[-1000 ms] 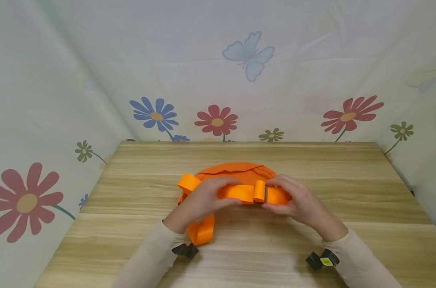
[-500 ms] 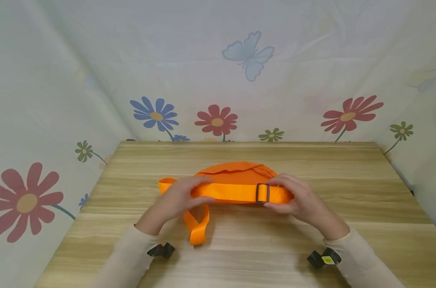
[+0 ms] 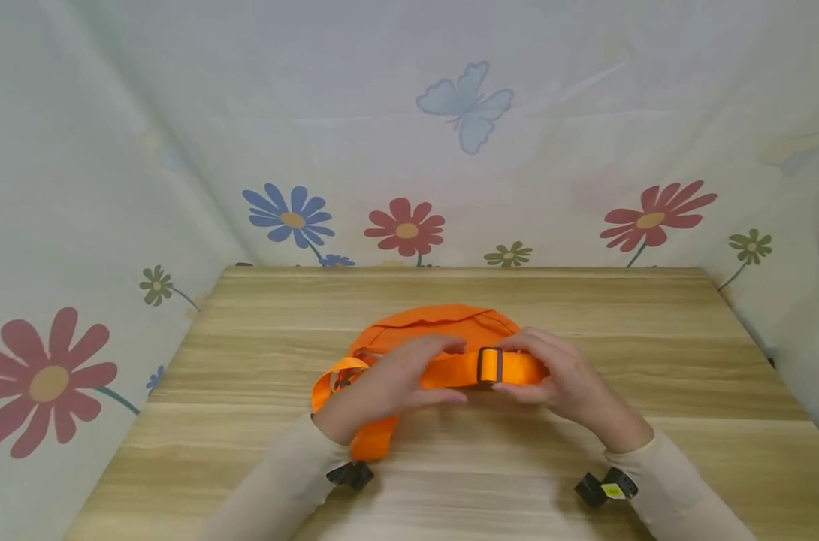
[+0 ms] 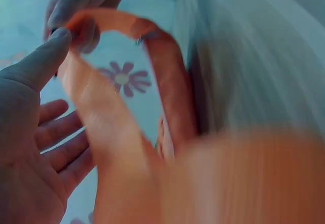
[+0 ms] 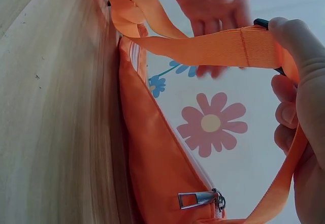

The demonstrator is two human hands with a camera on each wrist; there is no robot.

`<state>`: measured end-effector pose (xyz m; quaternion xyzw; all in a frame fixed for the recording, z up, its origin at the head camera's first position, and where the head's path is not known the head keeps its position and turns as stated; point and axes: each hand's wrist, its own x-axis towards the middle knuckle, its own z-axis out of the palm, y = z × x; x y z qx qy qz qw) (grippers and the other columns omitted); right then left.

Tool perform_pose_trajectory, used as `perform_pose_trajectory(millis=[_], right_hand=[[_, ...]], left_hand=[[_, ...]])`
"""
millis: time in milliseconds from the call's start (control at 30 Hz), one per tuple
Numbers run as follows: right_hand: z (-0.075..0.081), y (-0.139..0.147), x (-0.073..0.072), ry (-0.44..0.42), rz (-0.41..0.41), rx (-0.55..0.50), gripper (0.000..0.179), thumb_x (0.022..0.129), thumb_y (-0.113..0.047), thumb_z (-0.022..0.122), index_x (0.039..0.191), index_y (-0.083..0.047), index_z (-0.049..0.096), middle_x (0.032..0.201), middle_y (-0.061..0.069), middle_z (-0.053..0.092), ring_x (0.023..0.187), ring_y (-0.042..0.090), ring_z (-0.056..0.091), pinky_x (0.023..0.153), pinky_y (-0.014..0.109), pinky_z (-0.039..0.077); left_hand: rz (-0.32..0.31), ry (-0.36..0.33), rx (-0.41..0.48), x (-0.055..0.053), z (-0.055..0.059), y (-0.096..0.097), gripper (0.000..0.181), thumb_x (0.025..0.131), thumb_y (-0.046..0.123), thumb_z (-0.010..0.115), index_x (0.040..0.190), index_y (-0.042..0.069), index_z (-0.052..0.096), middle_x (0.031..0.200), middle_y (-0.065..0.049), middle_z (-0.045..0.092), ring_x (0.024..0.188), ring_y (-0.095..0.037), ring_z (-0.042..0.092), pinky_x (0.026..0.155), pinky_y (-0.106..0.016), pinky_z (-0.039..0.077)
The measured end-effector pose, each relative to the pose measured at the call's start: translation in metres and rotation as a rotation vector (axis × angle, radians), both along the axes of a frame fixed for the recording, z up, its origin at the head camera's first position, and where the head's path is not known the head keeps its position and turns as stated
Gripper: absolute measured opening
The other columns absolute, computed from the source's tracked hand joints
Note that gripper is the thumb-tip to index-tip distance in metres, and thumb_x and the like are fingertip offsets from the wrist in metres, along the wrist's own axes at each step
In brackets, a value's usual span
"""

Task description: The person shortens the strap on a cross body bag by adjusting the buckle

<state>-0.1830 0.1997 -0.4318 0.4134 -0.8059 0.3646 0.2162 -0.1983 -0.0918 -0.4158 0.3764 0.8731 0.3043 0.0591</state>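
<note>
An orange waist bag [image 3: 423,319] stands on the table, its webbing strap [image 3: 450,371] raised in front of it. Beside the black slide buckle [image 3: 490,366], my right hand [image 3: 565,379] pinches the strap between thumb and curled fingers. My left hand [image 3: 396,379] is around the strap farther left, thumb and fingers apart; in the right wrist view its fingers [image 5: 213,26] look straight behind the strap. A loose strap loop [image 3: 328,383] hangs by the left wrist, with a strap end [image 3: 374,439] below. The right wrist view shows a metal zipper pull [image 5: 195,199] on the bag.
The wood-grain table [image 3: 247,315] extends around the bag on every side. Pale fabric [image 3: 551,150] printed with flowers and a butterfly hangs behind and at both sides. Small black devices [image 3: 350,475] are worn at both wrists.
My left hand slid left along the strap, then came back right toward the buckle. The buckle's strap loop flattened, and the loose loop at left shifted. My right hand kept its hold.
</note>
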Motion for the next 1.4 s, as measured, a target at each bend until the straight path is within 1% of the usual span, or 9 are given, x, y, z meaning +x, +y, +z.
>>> perform_pose_trajectory(millis=[67,200,400,533,600,733,833,967,1400], right_hand=[[0.0,-0.001,0.0,-0.002,0.004,0.005,0.048,0.095,-0.045,0.082,0.121,-0.006,0.071,0.109,0.005,0.075,0.088,0.014,0.067,0.081,0.014,0.057],[0.0,-0.002,0.001,-0.002,0.013,0.004,0.045,0.096,-0.042,0.082,0.124,-0.007,0.071,0.109,0.004,0.075,0.089,0.014,0.067,0.084,0.012,0.056],[-0.002,0.006,0.001,0.028,-0.01,0.032,0.047,0.094,-0.035,0.086,0.128,-0.005,0.072,0.109,0.003,0.073,0.09,0.015,0.065,0.087,0.008,0.051],[-0.002,0.014,0.002,0.024,-0.032,0.067,0.044,0.097,-0.034,0.082,0.129,-0.005,0.072,0.108,0.001,0.07,0.089,0.011,0.061,0.085,0.009,0.048],[-0.002,0.017,0.002,0.009,-0.038,0.076,0.043,0.096,-0.028,0.085,0.129,-0.006,0.072,0.108,0.0,0.07,0.09,0.011,0.061,0.087,0.008,0.048],[-0.001,0.019,0.003,-0.032,-0.044,0.079,0.049,0.087,-0.012,0.091,0.132,-0.008,0.072,0.11,-0.002,0.069,0.093,0.01,0.061,0.09,0.008,0.048],[-0.001,0.019,0.004,-0.058,-0.051,0.084,0.054,0.082,-0.005,0.092,0.132,-0.008,0.072,0.11,-0.003,0.067,0.093,0.008,0.059,0.087,0.01,0.048],[-0.001,0.018,0.005,-0.078,-0.056,0.095,0.058,0.079,0.0,0.093,0.131,-0.008,0.071,0.109,-0.004,0.065,0.093,0.006,0.057,0.083,0.012,0.048],[-0.001,0.015,0.003,-0.081,-0.048,0.049,0.054,0.079,0.004,0.091,0.128,-0.008,0.071,0.108,-0.004,0.064,0.091,0.006,0.056,0.08,0.012,0.048]], left_hand=[[-0.015,0.019,0.013,0.001,-0.002,0.012,0.073,0.093,0.041,0.086,0.153,0.012,0.055,0.147,-0.003,0.067,0.135,-0.022,0.063,0.118,-0.045,0.051],[-0.008,-0.001,0.054,0.001,-0.007,0.024,0.063,0.097,0.036,0.083,0.149,0.013,0.058,0.143,-0.001,0.068,0.128,-0.018,0.065,0.115,-0.04,0.054],[0.008,-0.053,0.11,0.001,-0.008,0.022,0.051,0.102,0.032,0.078,0.146,0.014,0.059,0.139,-0.001,0.068,0.123,-0.017,0.065,0.111,-0.039,0.056],[0.029,-0.096,0.113,0.001,-0.007,0.02,0.051,0.105,0.04,0.071,0.149,0.018,0.056,0.14,0.002,0.065,0.12,-0.015,0.062,0.108,-0.037,0.056],[0.028,-0.113,0.113,0.0,-0.008,0.02,0.051,0.107,0.044,0.068,0.15,0.02,0.055,0.139,0.004,0.063,0.117,-0.012,0.061,0.106,-0.034,0.057],[-0.006,-0.088,0.133,-0.002,-0.01,0.021,0.055,0.106,0.049,0.066,0.152,0.024,0.05,0.14,0.007,0.061,0.118,-0.01,0.063,0.106,-0.033,0.057],[0.019,-0.081,0.135,-0.002,-0.011,0.021,0.06,0.104,0.052,0.068,0.153,0.025,0.048,0.142,0.007,0.061,0.118,-0.012,0.063,0.107,-0.035,0.057],[0.072,-0.083,0.117,-0.001,-0.01,0.022,0.06,0.102,0.053,0.071,0.152,0.025,0.051,0.141,0.006,0.062,0.114,-0.014,0.063,0.102,-0.037,0.058],[0.044,-0.021,0.153,-0.001,-0.01,0.027,0.055,0.103,0.05,0.071,0.148,0.026,0.05,0.132,0.005,0.066,0.107,-0.013,0.064,0.094,-0.031,0.059]])
